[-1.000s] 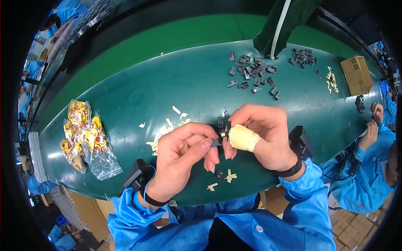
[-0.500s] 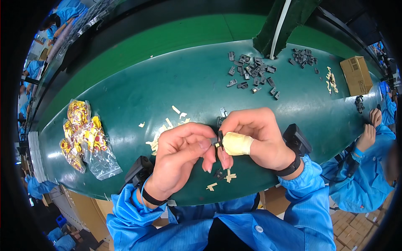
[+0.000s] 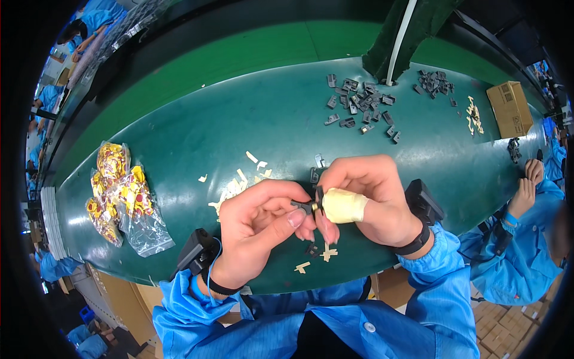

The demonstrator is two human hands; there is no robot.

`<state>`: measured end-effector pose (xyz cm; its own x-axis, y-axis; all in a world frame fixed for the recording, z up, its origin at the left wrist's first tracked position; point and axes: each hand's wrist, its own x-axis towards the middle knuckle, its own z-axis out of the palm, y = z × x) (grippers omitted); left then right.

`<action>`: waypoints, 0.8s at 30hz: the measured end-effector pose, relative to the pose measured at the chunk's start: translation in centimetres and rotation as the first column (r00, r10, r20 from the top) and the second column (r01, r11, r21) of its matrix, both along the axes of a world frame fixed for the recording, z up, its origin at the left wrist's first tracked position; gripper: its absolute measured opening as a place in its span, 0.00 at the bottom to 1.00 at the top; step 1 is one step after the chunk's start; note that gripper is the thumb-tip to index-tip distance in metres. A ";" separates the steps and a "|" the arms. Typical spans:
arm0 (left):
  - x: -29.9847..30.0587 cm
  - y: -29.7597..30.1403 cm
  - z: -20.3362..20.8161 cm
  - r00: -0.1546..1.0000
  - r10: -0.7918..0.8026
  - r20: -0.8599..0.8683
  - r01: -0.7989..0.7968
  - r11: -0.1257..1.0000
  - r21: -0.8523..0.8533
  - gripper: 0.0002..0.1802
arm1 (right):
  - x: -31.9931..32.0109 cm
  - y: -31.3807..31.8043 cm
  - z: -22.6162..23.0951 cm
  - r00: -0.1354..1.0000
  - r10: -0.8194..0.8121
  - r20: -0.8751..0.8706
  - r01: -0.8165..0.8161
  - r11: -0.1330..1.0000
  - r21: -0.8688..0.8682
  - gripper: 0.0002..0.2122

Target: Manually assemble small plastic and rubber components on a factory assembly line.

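Note:
Above the green work surface, my left hand (image 3: 254,230) and my right hand (image 3: 379,203) meet with fingertips closed on a small black plastic part (image 3: 310,206). A grey tab of it shows above my left thumb, and its darker upright end lies at my right fingertips. Whether it is one piece or two joined pieces I cannot tell. A pale yellow cover (image 3: 345,206) wraps my right thumb. Just beyond my right fingers lies a dark plastic piece (image 3: 315,175), partly hidden. Another dark piece (image 3: 311,250) sits below my hands, beside cream tape strips (image 3: 329,253).
Loose cream strips (image 3: 232,190) lie beyond my left hand. Several dark plastic housings (image 3: 365,99) are heaped at the back, near a post (image 3: 393,48). Clear bags of yellow-and-red pieces (image 3: 133,194) lie left. A cardboard box (image 3: 509,110) and a co-worker's hands (image 3: 526,186) are at right.
My left thumb has shifted slightly downward, showing more of the grey tab. My right hand has moved a little to the right, still gripping the part.

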<state>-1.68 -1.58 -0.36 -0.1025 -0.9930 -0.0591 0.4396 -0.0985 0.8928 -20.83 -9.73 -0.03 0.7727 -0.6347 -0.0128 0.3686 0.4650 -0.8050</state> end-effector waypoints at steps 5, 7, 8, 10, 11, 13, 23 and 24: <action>-0.3 0.3 -0.2 0.979 0.116 0.166 -0.094 0.986 -0.136 0.13 | 0.2 0.7 0.4 0.968 -0.177 -0.179 0.113 0.941 -0.320 0.03; -0.3 0.3 -0.2 0.979 0.127 0.160 -0.105 0.985 -0.140 0.14 | 0.1 0.7 0.4 0.964 -0.172 -0.203 0.093 0.933 -0.347 0.04; -0.3 0.3 -0.2 0.979 0.138 0.153 -0.116 0.983 -0.144 0.14 | 0.2 0.7 0.4 0.960 -0.192 -0.202 0.105 0.921 -0.375 0.04; -0.3 0.4 -0.3 0.976 0.141 0.164 -0.116 0.981 -0.153 0.15 | 0.2 0.7 0.1 0.956 -0.213 -0.201 0.117 0.908 -0.403 0.04; -0.4 0.4 -0.3 0.974 0.142 0.176 -0.113 0.980 -0.162 0.15 | 0.3 0.7 -0.1 0.949 -0.244 -0.197 0.138 0.888 -0.439 0.04; -0.5 0.4 -0.2 0.969 0.150 0.196 -0.118 0.979 -0.166 0.15 | 0.5 0.8 -0.5 0.943 -0.273 -0.190 0.156 0.867 -0.474 0.04; -0.7 0.5 -0.2 0.936 0.206 0.284 -0.152 0.968 -0.201 0.15 | 0.8 1.1 -1.4 0.868 -0.464 -0.176 0.226 0.686 -0.692 0.05; -0.6 0.7 0.1 0.933 0.214 0.290 -0.160 0.967 -0.200 0.15 | 1.0 1.1 -1.4 0.869 -0.467 -0.165 0.226 0.671 -0.706 0.05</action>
